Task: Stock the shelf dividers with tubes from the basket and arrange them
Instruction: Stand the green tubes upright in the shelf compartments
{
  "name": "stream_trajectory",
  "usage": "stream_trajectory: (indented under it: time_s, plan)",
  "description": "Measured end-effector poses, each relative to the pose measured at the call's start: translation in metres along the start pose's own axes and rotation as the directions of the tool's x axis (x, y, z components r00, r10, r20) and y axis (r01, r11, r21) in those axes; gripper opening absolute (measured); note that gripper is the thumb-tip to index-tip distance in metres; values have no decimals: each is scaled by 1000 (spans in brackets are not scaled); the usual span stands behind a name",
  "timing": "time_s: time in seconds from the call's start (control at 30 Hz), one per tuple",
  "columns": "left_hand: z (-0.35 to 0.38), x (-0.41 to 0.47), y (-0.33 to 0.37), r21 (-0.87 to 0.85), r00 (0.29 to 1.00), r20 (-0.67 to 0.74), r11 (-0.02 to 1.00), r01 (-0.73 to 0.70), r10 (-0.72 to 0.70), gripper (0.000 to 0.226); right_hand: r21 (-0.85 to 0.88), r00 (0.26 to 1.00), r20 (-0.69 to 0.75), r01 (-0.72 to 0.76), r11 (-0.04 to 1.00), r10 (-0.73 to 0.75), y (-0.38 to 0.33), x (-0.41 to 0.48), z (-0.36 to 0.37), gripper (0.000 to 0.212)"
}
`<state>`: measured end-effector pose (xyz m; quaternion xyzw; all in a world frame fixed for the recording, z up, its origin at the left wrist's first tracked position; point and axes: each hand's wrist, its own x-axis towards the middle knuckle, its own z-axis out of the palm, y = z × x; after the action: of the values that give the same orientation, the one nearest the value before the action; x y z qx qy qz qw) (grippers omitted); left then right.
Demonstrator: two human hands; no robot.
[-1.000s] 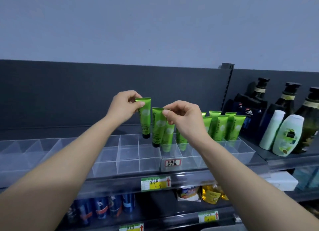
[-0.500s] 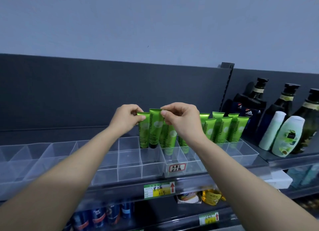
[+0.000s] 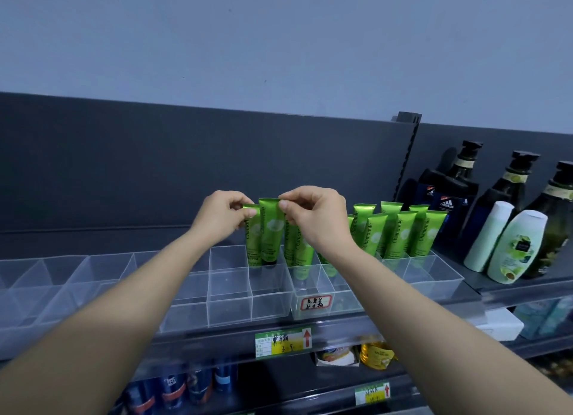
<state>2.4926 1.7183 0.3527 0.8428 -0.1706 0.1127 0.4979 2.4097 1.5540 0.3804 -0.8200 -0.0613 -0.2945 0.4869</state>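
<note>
I've lowered both: left hand pinches rear tube, right hand front tube, probably seated in dividers.

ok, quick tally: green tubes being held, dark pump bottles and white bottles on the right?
Green tubes held, one in the left hand, one in the right hand: 2
Dark pump bottles: 3
White bottles: 2
Total: 7
</note>
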Motion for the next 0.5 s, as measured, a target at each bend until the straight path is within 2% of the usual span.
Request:
stream_trajectory:
  time_s: [0.27,0.5]
  plan:
    - [-1,2,-6,-3,1000,29,1000,3,-3,6,-120,994,90,-51,991,63,24,-5,14,3]
    - [-2,0,-6,6,1000,30,1000,-1,1,8,-109,990,100,-88,990,99,29,-4,16,4]
